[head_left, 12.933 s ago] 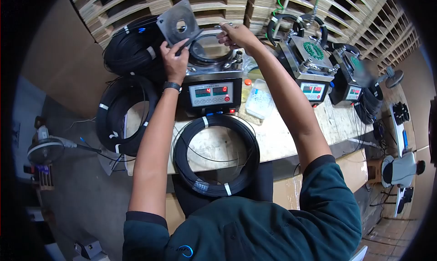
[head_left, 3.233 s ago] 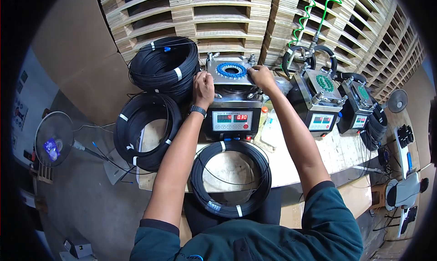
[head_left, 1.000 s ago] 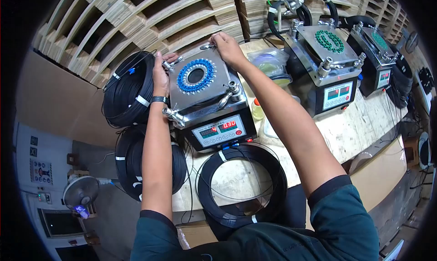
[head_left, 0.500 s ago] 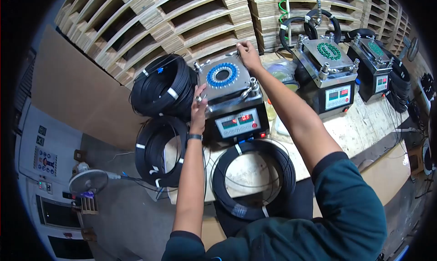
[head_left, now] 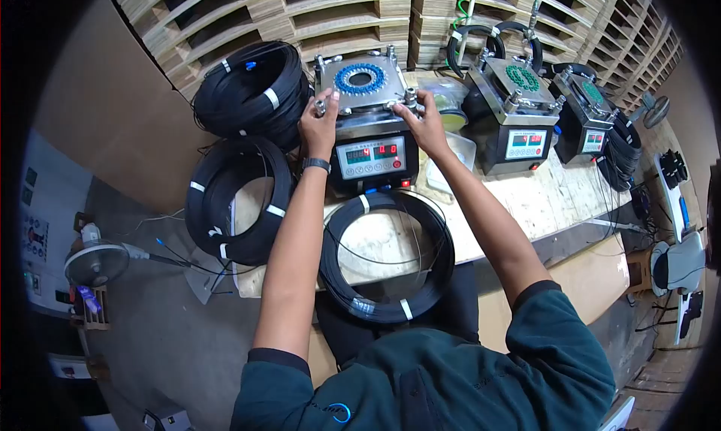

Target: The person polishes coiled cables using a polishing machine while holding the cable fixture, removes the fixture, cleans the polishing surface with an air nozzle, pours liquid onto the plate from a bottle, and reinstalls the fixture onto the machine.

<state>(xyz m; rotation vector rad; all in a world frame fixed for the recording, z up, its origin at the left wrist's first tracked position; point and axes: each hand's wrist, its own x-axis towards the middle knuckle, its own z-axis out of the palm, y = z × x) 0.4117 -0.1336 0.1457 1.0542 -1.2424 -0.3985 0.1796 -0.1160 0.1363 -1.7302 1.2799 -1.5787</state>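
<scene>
A polishing machine (head_left: 368,127) stands in front of me, its metal plate (head_left: 330,78) carrying a ring of blue connectors (head_left: 360,78). Red digits glow on its front panel (head_left: 371,158). At the plate's front left corner, my left hand (head_left: 316,121) closes its fingers around a metal corner knob (head_left: 321,108). My right hand (head_left: 426,129) is at the front right corner, thumb and fingers closed about the small clamp lever beside the upright metal post (head_left: 411,96). The fingers partly cover the lever.
Coils of black cable (head_left: 251,96) are stacked left of the machine, and another coil (head_left: 387,311) lies at the front edge of the wooden table (head_left: 526,205). Two similar machines with green connectors (head_left: 522,78) stand to the right. Wooden pallets (head_left: 338,14) rise behind; a fan (head_left: 98,262) is at left.
My right hand has come from the plate's rear right corner to its front right corner. My left hand stays at the front left knob. The right-hand digits went from 0.3 to 0.0.
</scene>
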